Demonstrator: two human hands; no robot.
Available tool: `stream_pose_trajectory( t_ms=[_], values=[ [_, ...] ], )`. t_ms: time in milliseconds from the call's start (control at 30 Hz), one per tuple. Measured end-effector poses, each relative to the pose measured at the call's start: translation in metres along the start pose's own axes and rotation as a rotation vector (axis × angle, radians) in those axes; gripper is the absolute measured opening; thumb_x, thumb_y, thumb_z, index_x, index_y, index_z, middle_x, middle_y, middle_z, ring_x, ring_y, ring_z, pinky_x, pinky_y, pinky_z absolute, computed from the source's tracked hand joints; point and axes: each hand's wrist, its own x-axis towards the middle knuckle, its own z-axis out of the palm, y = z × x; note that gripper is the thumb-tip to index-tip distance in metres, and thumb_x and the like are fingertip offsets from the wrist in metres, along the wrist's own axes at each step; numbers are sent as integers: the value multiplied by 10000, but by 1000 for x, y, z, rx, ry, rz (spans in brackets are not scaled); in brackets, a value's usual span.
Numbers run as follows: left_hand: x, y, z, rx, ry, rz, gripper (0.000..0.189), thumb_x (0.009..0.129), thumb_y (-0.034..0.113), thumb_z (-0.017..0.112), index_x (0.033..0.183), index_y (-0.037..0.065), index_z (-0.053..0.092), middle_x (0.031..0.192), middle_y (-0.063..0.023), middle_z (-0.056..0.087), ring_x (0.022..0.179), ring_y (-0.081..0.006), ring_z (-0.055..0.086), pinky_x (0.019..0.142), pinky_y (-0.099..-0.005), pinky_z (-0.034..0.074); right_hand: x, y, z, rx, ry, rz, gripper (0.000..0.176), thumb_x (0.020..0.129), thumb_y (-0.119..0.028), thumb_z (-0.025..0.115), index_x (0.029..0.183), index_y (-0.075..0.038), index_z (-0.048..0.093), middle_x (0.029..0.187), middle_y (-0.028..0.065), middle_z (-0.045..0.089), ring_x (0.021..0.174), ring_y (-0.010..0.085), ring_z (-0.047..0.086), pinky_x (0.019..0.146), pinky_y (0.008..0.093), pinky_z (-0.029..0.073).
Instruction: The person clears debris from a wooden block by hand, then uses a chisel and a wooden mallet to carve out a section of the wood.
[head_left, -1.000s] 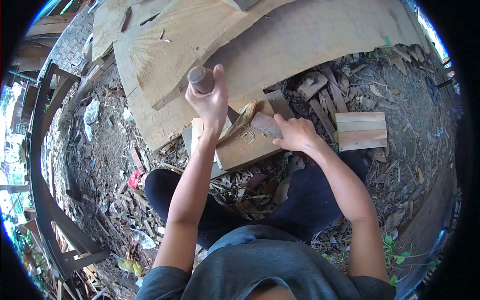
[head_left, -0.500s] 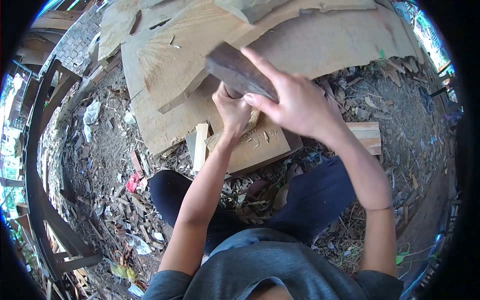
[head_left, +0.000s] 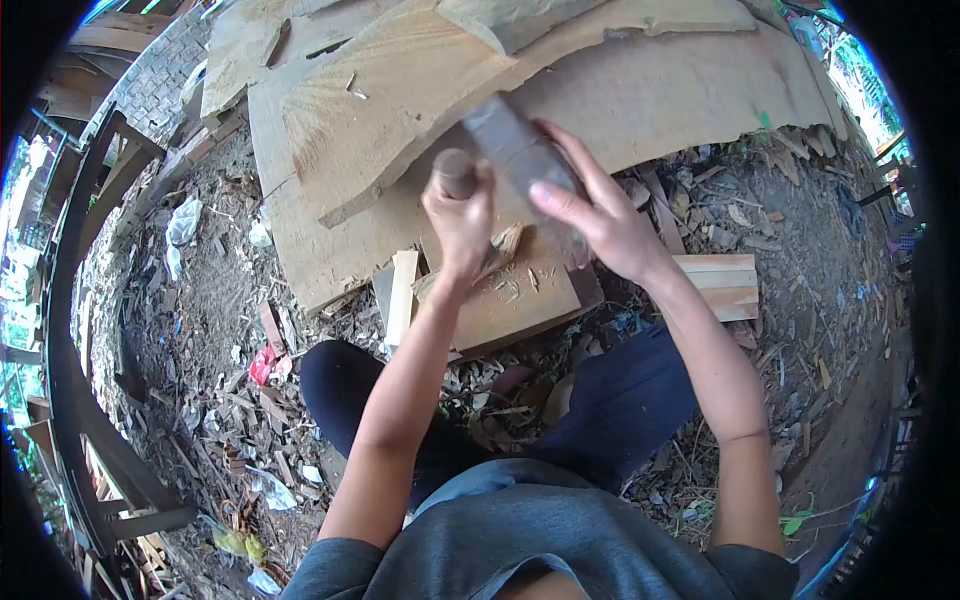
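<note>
My left hand [head_left: 460, 215] is wrapped round an upright tool with a round dark end [head_left: 455, 172] showing above the fist; its lower part is hidden. To the right, my right hand [head_left: 605, 215] grips a dark, worn wooden block [head_left: 520, 145], thumb on the near side and fingers along the far edge. The block is slightly blurred and lies apart from the round end. Below the hands sits a thick wooden board [head_left: 520, 300] with curled shavings and a rough wood piece [head_left: 500, 250] on it.
Large wooden slabs [head_left: 380, 110] spread out ahead. A pale strip [head_left: 402, 298] leans at the board's left edge, and light planks [head_left: 722, 285] lie on the right. Wood scraps, a red wrapper [head_left: 263, 365] and a white plastic bag [head_left: 183, 235] litter the ground.
The block in my right hand has moved right, away from my left fist. The round end above my left hand, earlier covered by the block, now shows.
</note>
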Motion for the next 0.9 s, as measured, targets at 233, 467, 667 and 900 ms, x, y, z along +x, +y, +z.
stream_pose_trajectory(
  t_ms=[233,467,667,900],
  values=[
    [31,-7,-40,-303,193,-353,255,836,103,636,679,95,435,544,-17,435,415,-114,393,388,-289,330,-22,77,34,-468,-292,466,731,918,-498,516,1512,-213,199,1293,263,540,1021,409,640,872,511,522],
    [45,-42,-68,-376,376,-506,290,845,189,632,685,133,397,560,18,384,449,-112,357,444,-298,342,-34,103,43,-696,-463,596,769,908,-484,513,1524,-216,138,1024,278,659,973,420,649,903,502,504],
    [20,-96,-105,-442,624,-886,290,878,213,549,657,144,376,530,27,388,428,-125,399,463,-310,400,-37,90,42,-657,-497,651,730,925,-438,499,1516,-175,162,1154,231,636,1053,390,630,939,481,490],
    [41,-2,-29,-296,251,-416,327,876,153,615,634,119,398,534,11,361,441,-103,329,439,-304,337,-27,95,29,-685,-455,641,660,895,-421,565,1406,-83,319,1069,246,660,1019,388,645,902,472,509]
  ],
)
